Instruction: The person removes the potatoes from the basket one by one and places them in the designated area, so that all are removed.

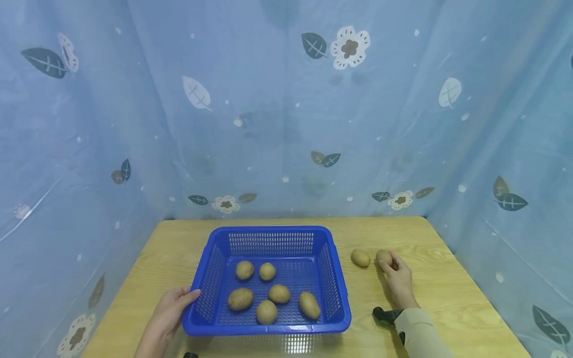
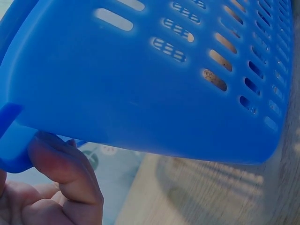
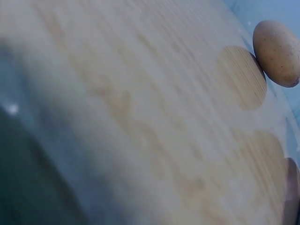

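"So, how would the nearest thing, the blue basket (image 1: 268,329) beside the left hand (image 1: 166,312), handle?"

"Light and slightly bendy, I'd judge, being thin plastic; the rim is the place to take hold. Six potatoes (image 1: 266,312) lie inside it, to the right of that hand, and could roll if it tipped."

"And the potato (image 1: 382,256) at the right hand (image 1: 399,282)?"

"It's at the fingertips, ahead of the palm. Firm and not fragile, I'd guess, with a skin that may be a little slick; hold it round the middle. Another potato (image 1: 360,257) lies on the desk (image 1: 367,288) just left of those fingers."

"How are the hands set?"

"The left one pinches the basket's left rim near its front corner, thumb over the top. The right one is stretched forward, sleeve (image 1: 423,333) behind it, pinching its potato between thumb and fingers from the near side. Whether that potato touches the desk, I can't tell. Beyond both hands hangs a curtain (image 1: 268,109)."
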Demonstrator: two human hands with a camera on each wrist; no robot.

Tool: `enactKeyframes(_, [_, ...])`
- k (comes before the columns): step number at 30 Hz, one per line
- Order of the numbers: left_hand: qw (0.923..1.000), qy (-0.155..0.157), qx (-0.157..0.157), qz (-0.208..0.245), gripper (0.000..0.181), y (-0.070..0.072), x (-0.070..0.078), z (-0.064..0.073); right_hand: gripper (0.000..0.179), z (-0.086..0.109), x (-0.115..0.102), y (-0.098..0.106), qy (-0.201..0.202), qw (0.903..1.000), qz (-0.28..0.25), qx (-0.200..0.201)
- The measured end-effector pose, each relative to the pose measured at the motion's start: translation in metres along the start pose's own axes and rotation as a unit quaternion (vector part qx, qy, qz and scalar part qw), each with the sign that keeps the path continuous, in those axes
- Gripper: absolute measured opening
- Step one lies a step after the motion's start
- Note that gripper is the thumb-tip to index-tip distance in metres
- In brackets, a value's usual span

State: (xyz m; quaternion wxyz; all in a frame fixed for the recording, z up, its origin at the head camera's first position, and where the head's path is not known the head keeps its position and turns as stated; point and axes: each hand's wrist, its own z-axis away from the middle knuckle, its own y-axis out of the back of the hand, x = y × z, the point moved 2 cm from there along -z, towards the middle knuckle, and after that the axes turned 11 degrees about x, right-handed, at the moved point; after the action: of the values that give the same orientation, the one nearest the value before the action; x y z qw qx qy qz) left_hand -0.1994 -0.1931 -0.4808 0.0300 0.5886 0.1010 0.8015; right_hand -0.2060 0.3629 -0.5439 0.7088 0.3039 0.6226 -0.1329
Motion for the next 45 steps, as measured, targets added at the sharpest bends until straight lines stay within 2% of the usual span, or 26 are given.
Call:
enactKeyframes(7, [0.9999,0.011,0.003,0.003,0.045,0.007,-0.004,0.004,0.067,0.006,0.005,-0.005,-0.008,0.9994,0.023,-0.025])
enactKeyframes(17, [0.9994,-0.003,0.032,0.016,0.039,-0.009,-0.003,-0.001,0.065,-0.007,-0.005,0.004,0.029,0.997,0.065,-0.03])
enactKeyframes(23, [0.9992,-0.011,0.035,0.016,0.036,-0.013,-0.001,0.0,0.068,-0.009,-0.008,0.005,0.017,0.9974,0.06,-0.037])
enactKeyframes(30, [0.999,-0.008,0.04,0.016,0.037,-0.007,-0.001,0.002,0.068,-0.009,-0.009,-0.006,0.02,0.997,0.06,-0.044])
enactKeyframes(36, [0.9992,-0.006,0.04,0.009,0.04,-0.007,0.0,0.001,0.067,-0.01,-0.008,-0.006,0.027,0.9971,0.052,-0.049])
enactKeyframes(45, [0.9992,-0.001,0.039,0.005,0.042,-0.007,-0.001,-0.001,0.066,-0.01,-0.007,-0.006,0.017,0.9971,0.06,-0.043])
